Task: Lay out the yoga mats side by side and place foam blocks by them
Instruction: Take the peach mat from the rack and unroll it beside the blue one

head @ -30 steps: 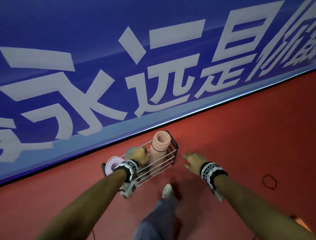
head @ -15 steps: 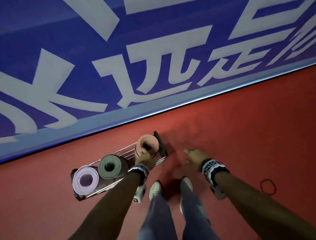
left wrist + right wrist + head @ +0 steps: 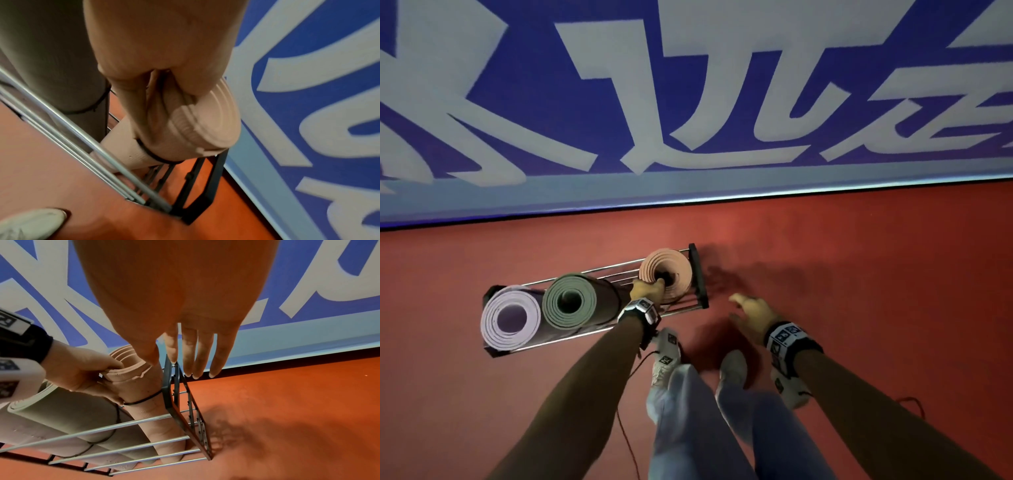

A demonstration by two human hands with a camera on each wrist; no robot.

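Observation:
Three rolled yoga mats stand on end in a wire rack (image 3: 700, 274) on the red floor by the wall: a lilac mat (image 3: 510, 320), a grey-green mat (image 3: 570, 301) and a peach mat (image 3: 671, 267). My left hand (image 3: 647, 291) grips the top rim of the peach mat (image 3: 197, 123), thumb inside the roll's hollow and fingers outside. A black band (image 3: 141, 400) circles that mat below my left hand (image 3: 82, 369). My right hand (image 3: 751, 313) hovers to the right of the rack, fingers (image 3: 191, 353) straight and spread, holding nothing. No foam blocks are in view.
A blue wall (image 3: 688, 102) with large white characters rises just behind the rack. Red floor (image 3: 876, 291) stretches to the right. My two white shoes (image 3: 732, 368) stand right in front of the rack. A thin cable (image 3: 626, 438) trails on the floor by my left leg.
I have stepped closer and the head view has tipped down onto the rack. My left hand has closed on the peach mat's rim; the right hand stays beside the rack.

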